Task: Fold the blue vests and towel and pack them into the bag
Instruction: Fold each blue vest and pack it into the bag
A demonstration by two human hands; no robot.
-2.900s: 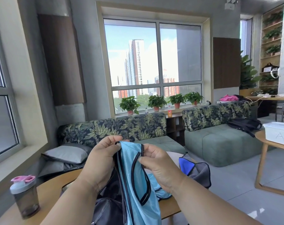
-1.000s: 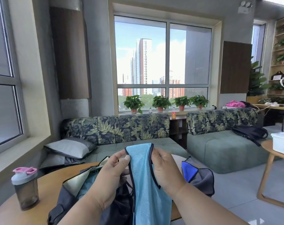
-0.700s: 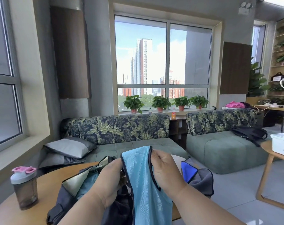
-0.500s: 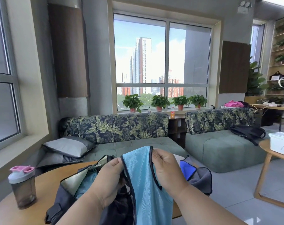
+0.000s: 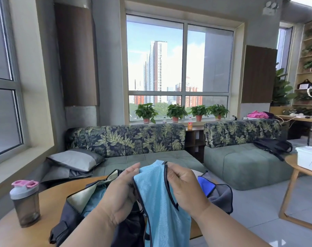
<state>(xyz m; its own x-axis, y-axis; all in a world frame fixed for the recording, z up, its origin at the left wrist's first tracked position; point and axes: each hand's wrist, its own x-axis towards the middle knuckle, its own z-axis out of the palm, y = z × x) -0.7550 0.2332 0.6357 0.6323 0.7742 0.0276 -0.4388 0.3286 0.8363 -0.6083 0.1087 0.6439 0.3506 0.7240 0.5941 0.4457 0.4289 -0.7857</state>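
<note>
A light blue mesh vest (image 5: 160, 200) with dark trim hangs in front of me, held up by its top strap. My left hand (image 5: 119, 191) pinches the strap's left edge and my right hand (image 5: 183, 188) pinches its right edge. Below and to the left, the dark bag (image 5: 71, 216) lies open on the round wooden table (image 5: 50, 198), with another blue cloth (image 5: 96, 198) showing inside it. A grey and bright blue towel (image 5: 215, 191) lies crumpled at the table's right edge, behind my right wrist.
A shaker bottle (image 5: 25, 202) with a pink lid stands on the table at the left. A green sofa (image 5: 151, 148) with a grey pillow lies beyond the table. At the right, a wooden side table (image 5: 294, 184) carries a white box (image 5: 308, 160).
The vest's top has sunk lower and spread wider between my hands. My left fingers have shifted along the strap's left edge. The head camera has tilted a little, showing more of the bag.
</note>
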